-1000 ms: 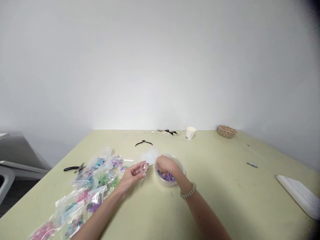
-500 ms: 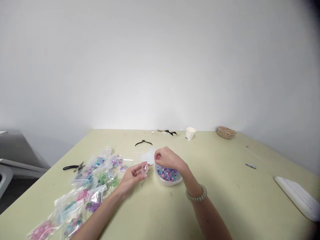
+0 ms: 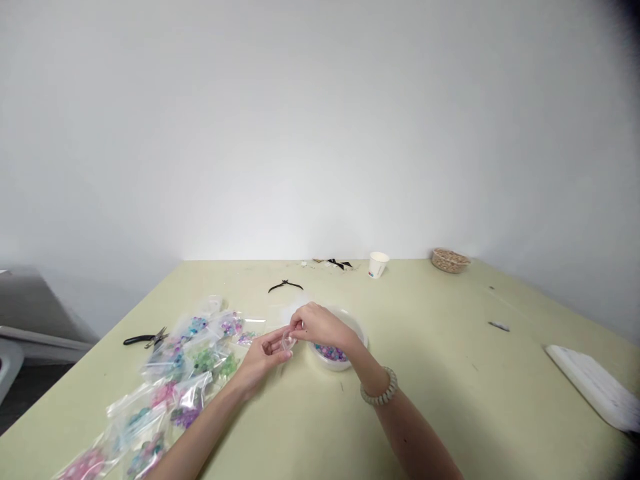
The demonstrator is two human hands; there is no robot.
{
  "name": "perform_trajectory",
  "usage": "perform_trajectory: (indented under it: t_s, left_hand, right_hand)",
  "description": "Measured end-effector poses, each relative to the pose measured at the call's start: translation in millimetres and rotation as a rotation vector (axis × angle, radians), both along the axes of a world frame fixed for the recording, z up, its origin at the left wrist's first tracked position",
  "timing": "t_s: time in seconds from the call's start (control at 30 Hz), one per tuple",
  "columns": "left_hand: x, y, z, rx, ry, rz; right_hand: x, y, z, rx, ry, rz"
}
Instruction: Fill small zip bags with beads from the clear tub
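Lower ctr of frame: your L hand (image 3: 261, 355) holds the small clear cup (image 3: 288, 342) steady, prob. near the bowl (image 3: 334, 365) w/ beads (image 3: 330, 353) for short reach; R hand (image 3: 321, 326) fingers pinched narrow at cup, can't tell on what.

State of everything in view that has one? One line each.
Left hand: holding small clear container
Right hand: at container, grip hidden
Bead bowl: uncovered, beads inside
Bead bags: filled, lying
Far pliers: lying, handles spread
Left pliers: lying
Paper cup: upright
Back-right tub: holding brown bits

No readable text, illegible marking (image 3: 371, 273) on cup (image 3: 379, 265)
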State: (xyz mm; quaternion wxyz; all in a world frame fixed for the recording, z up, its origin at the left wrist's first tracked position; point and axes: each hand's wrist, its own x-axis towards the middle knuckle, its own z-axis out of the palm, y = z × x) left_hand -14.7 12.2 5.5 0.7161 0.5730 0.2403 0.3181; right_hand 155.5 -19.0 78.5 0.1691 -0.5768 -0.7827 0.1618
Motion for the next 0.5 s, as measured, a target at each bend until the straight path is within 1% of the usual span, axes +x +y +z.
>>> perform_trajectory:
  t_s: [0.13,0.3,0.37,0.5]
  left_hand:
    - [-0.7,-0.1,0.7,-0.026,0.017,0.038]
    - [-1.2,-0.5,3.3,-0.085,0.026,0.102]
    - [-1.1,-1.0,3.8,-0.097,0.028,0.106]
    - [-1.0,-1.5,2.6,-0.110,0.027,0.101]
  right_hand:
    - [5.2,0.9,1.5,0.040,0.049,-0.001]
    - [22.3,-2.1,9.1,0.043,0.018,-0.090]
    - [29.7,-3.3,11.0,0.008,-0.037,-0.137]
    - [37.5,-2.9,6.7,-0.158,-0.253,-0.209]
